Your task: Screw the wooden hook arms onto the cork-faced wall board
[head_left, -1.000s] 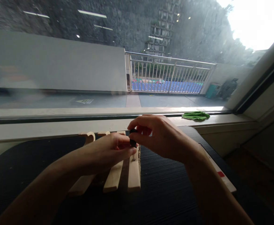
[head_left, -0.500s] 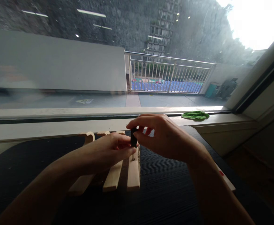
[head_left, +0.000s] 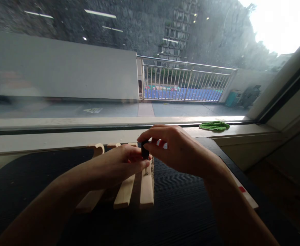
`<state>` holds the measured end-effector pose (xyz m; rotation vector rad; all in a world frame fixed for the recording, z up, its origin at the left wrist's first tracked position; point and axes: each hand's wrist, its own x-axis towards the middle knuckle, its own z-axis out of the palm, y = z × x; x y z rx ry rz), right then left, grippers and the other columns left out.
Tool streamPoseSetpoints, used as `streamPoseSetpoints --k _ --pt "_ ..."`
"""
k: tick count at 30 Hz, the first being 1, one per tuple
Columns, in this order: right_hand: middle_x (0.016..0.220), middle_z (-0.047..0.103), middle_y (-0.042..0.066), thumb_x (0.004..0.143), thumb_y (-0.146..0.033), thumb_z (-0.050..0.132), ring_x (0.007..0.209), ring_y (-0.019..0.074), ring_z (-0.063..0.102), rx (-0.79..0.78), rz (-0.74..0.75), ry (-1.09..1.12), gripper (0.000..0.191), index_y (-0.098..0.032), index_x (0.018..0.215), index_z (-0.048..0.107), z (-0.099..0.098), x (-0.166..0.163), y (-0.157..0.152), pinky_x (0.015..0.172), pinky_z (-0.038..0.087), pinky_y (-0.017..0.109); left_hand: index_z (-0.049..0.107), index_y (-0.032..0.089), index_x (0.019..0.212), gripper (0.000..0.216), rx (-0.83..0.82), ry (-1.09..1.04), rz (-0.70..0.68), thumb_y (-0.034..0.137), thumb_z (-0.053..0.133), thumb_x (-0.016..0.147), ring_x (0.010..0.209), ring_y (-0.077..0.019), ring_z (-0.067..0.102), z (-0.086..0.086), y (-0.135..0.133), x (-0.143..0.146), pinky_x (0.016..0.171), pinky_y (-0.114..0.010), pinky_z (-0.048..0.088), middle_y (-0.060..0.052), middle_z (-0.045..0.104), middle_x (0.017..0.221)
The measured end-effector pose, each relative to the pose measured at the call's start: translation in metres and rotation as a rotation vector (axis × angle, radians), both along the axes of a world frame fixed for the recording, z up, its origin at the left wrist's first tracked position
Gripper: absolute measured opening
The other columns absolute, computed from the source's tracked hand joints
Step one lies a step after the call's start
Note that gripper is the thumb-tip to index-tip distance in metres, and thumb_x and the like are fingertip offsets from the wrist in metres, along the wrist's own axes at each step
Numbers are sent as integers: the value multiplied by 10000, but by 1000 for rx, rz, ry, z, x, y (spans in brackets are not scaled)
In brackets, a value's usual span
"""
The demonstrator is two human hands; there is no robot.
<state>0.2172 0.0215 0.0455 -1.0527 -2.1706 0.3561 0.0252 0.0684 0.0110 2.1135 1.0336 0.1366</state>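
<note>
A pale wooden piece made of several slats (head_left: 146, 189) lies on the black ribbed tabletop (head_left: 185, 208), its curved ends pointing toward the window. My left hand (head_left: 114, 167) rests on the slats, fingers closed and pressing them down. My right hand (head_left: 175, 148) pinches a small black knob-like tool (head_left: 145, 152) between thumb and fingers. Below the tool a thin metal shank (head_left: 146, 172) stands in the right slat. The middle slats are partly hidden under my left hand.
A window sill (head_left: 62, 138) runs along the table's far edge, with a green cloth (head_left: 213, 126) on it at the right. A white strip with a red mark (head_left: 244, 193) lies by the table's right edge. Beyond the glass is a railed balcony (head_left: 185, 82).
My right hand's fingers have shifted slightly around the black tool, as in a turn. The left hand and the slats have stayed in place.
</note>
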Motion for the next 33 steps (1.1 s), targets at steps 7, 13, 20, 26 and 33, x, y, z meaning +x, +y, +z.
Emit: streamPoseSetpoints --k 7,13,20,26,33 --pt "783 655 -16 831 -248 605 666 89 547 11 -111 -11 137 -178 925 676 -4 2 1 585 383 219 605 208 755 347 -65 -42 -41 513 489 872 591 -114 390 -1 -1 1 506 -236 288 34 468 669" --pt "908 682 11 866 -151 524 759 91 570 -21 2 -30 217 -167 993 700 -1 1 1 666 400 217 648 240 818 294 -12 -36 -28 483 493 877 633 -126 446 -1 1 1 540 -235 321 24 525 723" --pt "835 664 4 870 -277 575 714 100 545 35 -114 -71 186 -179 952 710 -3 1 2 638 373 235 558 205 730 367 -80 -26 -46 521 454 886 572 -113 362 0 1 0 495 -247 265 33 425 661" --pt "949 682 28 880 -161 508 803 108 571 -1 -37 -37 248 -159 1042 696 -1 0 -1 713 403 229 586 217 780 367 -31 -22 -73 531 435 894 599 -122 389 -3 3 -1 522 -255 290 24 450 691" --pt "784 656 -3 866 -261 563 683 98 531 31 -104 -51 164 -166 884 695 -3 -2 2 607 358 233 565 218 740 404 -50 6 -36 582 447 867 583 -128 388 -6 3 -3 506 -269 285 22 457 677"
